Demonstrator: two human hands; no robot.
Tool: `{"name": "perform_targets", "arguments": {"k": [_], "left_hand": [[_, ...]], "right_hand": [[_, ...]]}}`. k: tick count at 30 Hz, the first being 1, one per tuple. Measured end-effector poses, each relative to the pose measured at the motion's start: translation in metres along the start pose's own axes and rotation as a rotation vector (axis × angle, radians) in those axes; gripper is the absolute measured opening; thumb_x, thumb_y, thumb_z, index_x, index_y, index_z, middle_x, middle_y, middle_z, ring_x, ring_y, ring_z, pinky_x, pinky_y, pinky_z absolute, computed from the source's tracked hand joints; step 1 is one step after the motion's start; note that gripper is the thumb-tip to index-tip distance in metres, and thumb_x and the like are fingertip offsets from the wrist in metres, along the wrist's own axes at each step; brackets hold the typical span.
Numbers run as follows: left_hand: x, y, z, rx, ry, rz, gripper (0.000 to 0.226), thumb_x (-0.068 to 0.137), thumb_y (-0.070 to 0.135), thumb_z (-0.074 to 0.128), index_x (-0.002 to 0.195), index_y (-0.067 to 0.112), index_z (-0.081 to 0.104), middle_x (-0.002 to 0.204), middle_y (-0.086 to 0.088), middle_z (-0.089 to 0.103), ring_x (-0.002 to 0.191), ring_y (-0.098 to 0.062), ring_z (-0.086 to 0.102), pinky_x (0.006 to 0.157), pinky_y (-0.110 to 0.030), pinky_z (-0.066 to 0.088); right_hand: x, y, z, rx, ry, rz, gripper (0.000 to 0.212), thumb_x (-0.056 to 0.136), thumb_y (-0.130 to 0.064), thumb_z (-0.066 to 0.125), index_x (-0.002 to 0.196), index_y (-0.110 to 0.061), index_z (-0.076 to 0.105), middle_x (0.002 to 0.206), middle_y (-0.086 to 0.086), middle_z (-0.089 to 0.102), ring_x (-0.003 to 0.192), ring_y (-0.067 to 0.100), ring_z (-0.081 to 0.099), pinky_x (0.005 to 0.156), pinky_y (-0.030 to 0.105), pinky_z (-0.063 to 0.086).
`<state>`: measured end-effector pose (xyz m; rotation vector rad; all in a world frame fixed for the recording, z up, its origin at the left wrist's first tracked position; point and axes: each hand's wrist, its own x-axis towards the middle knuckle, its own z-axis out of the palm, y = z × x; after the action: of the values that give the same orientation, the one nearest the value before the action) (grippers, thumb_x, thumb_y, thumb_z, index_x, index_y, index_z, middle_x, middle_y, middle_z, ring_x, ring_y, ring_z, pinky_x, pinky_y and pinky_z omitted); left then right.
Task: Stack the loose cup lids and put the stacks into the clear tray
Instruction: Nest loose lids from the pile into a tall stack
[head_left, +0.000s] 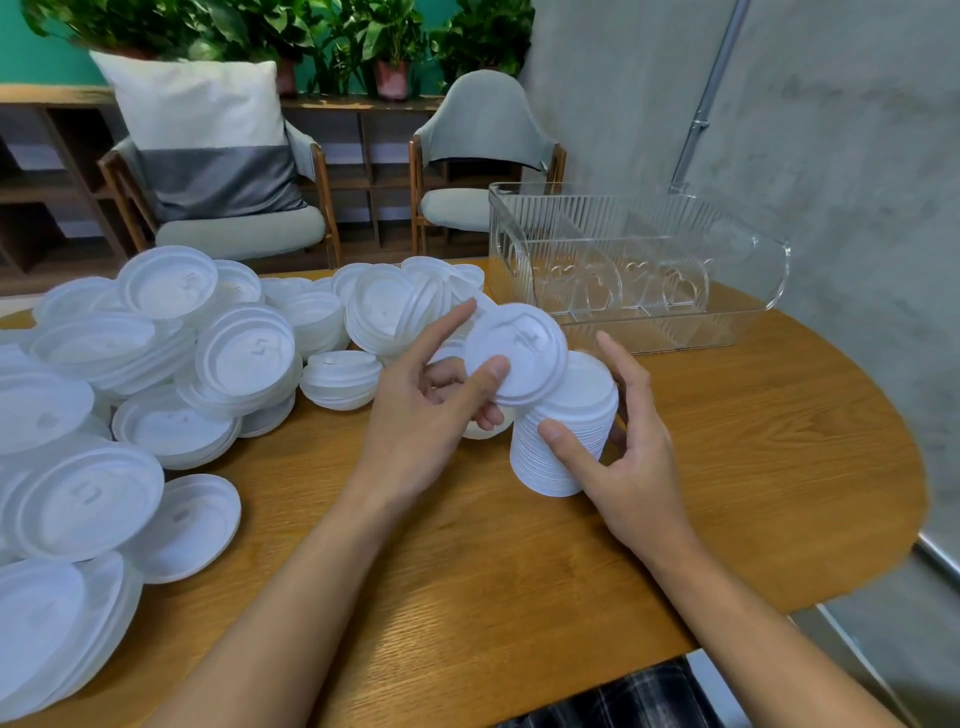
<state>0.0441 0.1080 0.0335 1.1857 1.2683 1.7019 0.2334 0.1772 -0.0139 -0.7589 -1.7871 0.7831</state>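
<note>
A tall stack of white cup lids (563, 441) stands on the wooden table (467, 561) near its middle. My right hand (623, 457) holds the stack, thumb on its front and fingers round its far side. My left hand (431, 400) pinches a single white lid (519, 353), tilted, just above and left of the stack's top. A big heap of loose white lids (156, 374) covers the left half of the table. The clear ribbed tray (623, 260), with dividers, stands at the back right and holds no lids.
Two grey chairs (467, 156) stand behind the table, one with a white and grey cushion (208, 140). Potted plants line a wooden shelf at the back. A grey wall (831, 130) is close on the right. The table's round edge curves along the right.
</note>
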Motion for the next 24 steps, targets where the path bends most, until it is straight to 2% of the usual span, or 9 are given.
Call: {"name": "perform_targets", "arguments": {"k": [3,7,11,13,15,17,20,22,24], "left_hand": [[-0.002,-0.006,0.008,0.023,-0.054,0.010,0.049,0.094,0.019,0.075,0.141,0.025,0.063,0.066,-0.018,0.056,0.054,-0.017,0.060,0.061,-0.027,0.054],[-0.004,-0.017,0.012,0.137,-0.006,0.011,0.050,0.078,0.055,0.086,0.122,0.033,0.075,0.058,-0.004,0.055,0.056,-0.025,0.054,0.060,-0.033,0.045],[-0.004,-0.021,0.011,0.246,0.050,0.037,0.050,0.066,0.068,0.078,0.104,0.036,0.078,0.060,0.010,0.050,0.059,-0.009,0.042,0.061,-0.024,0.039],[-0.004,-0.019,0.009,0.335,0.047,0.050,0.053,0.066,0.072,0.074,0.108,0.040,0.076,0.078,0.016,0.060,0.070,-0.004,0.053,0.068,-0.021,0.042],[-0.004,-0.016,0.005,0.350,-0.058,0.070,0.059,0.074,0.067,0.072,0.126,0.040,0.071,0.117,0.020,0.068,0.108,0.001,0.062,0.087,-0.020,0.049],[-0.004,-0.014,0.002,0.271,-0.169,0.105,0.058,0.083,0.046,0.075,0.139,0.031,0.065,0.140,0.015,0.063,0.134,-0.005,0.055,0.104,-0.023,0.048],[-0.004,-0.012,0.000,0.222,-0.237,0.120,0.056,0.085,0.017,0.078,0.140,0.023,0.065,0.137,0.010,0.068,0.133,-0.008,0.059,0.106,-0.023,0.049],[-0.004,-0.013,0.001,0.256,-0.204,0.123,0.059,0.083,0.018,0.084,0.138,0.025,0.066,0.132,0.011,0.071,0.129,-0.007,0.062,0.103,-0.023,0.050],[-0.004,-0.013,0.004,0.312,-0.143,0.136,0.064,0.078,0.028,0.091,0.137,0.030,0.067,0.128,0.014,0.072,0.126,-0.008,0.063,0.099,-0.026,0.052]], "right_hand": [[0.000,0.000,0.000,0.001,-0.013,-0.019,0.086,0.086,-0.045,0.079,0.158,-0.037,0.034,0.154,-0.015,0.049,0.144,0.017,0.048,0.111,0.055,0.047],[-0.002,-0.001,0.002,-0.015,-0.054,-0.072,0.079,0.087,-0.043,0.078,0.156,-0.037,0.038,0.153,-0.014,0.049,0.142,0.016,0.049,0.110,0.054,0.048],[-0.003,-0.002,0.001,-0.010,-0.067,-0.072,0.072,0.087,-0.045,0.077,0.150,-0.040,0.043,0.148,-0.015,0.052,0.140,0.017,0.051,0.109,0.053,0.049],[-0.003,-0.002,0.001,-0.010,-0.075,-0.066,0.072,0.087,-0.047,0.076,0.150,-0.042,0.042,0.148,-0.015,0.052,0.140,0.017,0.051,0.109,0.053,0.049],[-0.003,-0.003,0.001,-0.009,-0.085,-0.062,0.071,0.087,-0.049,0.076,0.149,-0.044,0.041,0.148,-0.014,0.053,0.139,0.018,0.052,0.108,0.053,0.050],[-0.004,-0.003,0.001,-0.007,-0.095,-0.065,0.071,0.088,-0.049,0.076,0.150,-0.043,0.041,0.148,-0.013,0.053,0.139,0.018,0.052,0.108,0.053,0.050],[-0.005,-0.004,0.001,0.004,-0.103,-0.065,0.074,0.087,-0.050,0.076,0.151,-0.042,0.040,0.148,-0.012,0.053,0.139,0.019,0.052,0.108,0.053,0.050],[-0.005,-0.004,0.001,0.024,-0.097,-0.058,0.078,0.086,-0.050,0.078,0.153,-0.041,0.039,0.149,-0.012,0.054,0.140,0.020,0.052,0.108,0.053,0.050],[-0.005,-0.004,0.001,0.050,-0.095,-0.043,0.084,0.084,-0.047,0.081,0.155,-0.039,0.038,0.150,-0.012,0.054,0.140,0.020,0.052,0.108,0.053,0.050]]}}
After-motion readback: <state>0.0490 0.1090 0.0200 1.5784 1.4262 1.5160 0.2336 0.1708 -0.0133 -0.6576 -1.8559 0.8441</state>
